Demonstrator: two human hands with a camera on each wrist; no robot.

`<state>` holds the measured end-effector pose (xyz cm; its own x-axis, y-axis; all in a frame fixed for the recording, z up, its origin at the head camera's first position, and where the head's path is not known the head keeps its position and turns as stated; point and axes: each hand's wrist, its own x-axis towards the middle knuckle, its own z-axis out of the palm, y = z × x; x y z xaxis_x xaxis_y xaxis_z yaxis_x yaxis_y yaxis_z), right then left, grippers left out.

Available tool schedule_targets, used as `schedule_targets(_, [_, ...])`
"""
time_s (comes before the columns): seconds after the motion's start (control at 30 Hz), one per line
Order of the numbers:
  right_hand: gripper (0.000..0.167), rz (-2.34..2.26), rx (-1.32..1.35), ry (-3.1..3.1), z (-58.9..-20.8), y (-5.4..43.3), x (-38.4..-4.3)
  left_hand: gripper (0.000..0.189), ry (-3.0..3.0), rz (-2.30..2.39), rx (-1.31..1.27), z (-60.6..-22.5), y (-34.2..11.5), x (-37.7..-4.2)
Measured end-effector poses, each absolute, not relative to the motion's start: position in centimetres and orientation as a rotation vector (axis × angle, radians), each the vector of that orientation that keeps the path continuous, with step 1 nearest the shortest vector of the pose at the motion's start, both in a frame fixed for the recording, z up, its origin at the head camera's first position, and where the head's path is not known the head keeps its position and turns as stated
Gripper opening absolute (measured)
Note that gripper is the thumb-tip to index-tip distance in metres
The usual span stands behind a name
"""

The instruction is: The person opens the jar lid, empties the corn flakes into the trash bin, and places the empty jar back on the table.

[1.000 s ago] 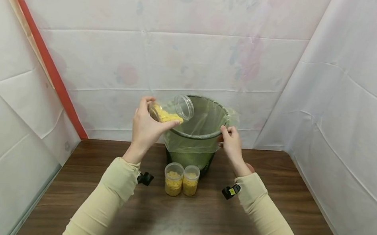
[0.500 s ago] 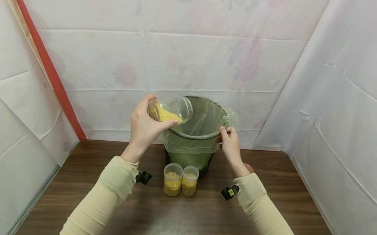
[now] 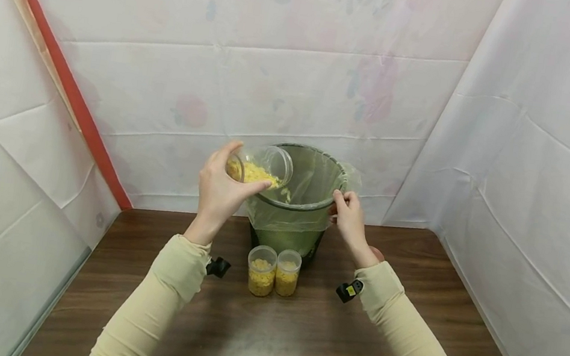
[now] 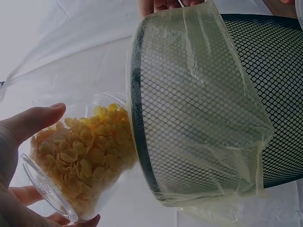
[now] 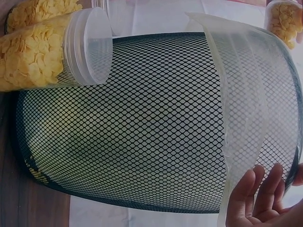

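My left hand (image 3: 220, 187) grips a clear plastic jar (image 3: 268, 157) between thumb and fingers, tilted with its mouth over the left rim of a green mesh wastebasket (image 3: 287, 240). Inside the jar, yellow flakes like cornflakes (image 4: 85, 156) lie along its lower side, and a few spill past its mouth into the basket. A thin translucent bag (image 4: 189, 94) lines the wastebasket and folds down over its outside. On the basket's right side, my right hand (image 3: 350, 216) holds the rim and bag, thumb on top and fingers against the outside.
Two more clear jars of yellow flakes, a left one (image 3: 261, 275) and a right one (image 3: 287, 275), stand side by side in front of the wastebasket on the wooden table (image 3: 267, 346). White sheeting (image 3: 298, 82) hangs behind and on both sides.
The flakes have slid towards the jar's mouth, and some now drop into the wastebasket. My right hand has stayed at the rim.
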<state>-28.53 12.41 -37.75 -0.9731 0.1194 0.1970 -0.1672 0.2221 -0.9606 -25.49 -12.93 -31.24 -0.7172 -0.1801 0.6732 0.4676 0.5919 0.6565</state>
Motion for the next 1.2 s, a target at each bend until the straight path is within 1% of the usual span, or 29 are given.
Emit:
schedule_targets(0.47, [0.03, 1.807, 0.047, -2.254, -37.77, 12.37, -28.62, 0.083, -2.069, -1.129, -0.242, -31.37, -12.8, -25.12])
schedule_targets(0.77, [0.03, 1.795, 0.056, -2.261, -37.76, 12.36, -28.6, 0.084, -2.025, -1.055, -0.341, -31.59, -12.59, -25.02])
schedule_targets(1.2, [0.031, 1.795, 0.059, -2.266, -37.55, 12.26, -28.39, 0.085, -2.039, -0.991, -0.377, -31.32, -12.54, -24.9])
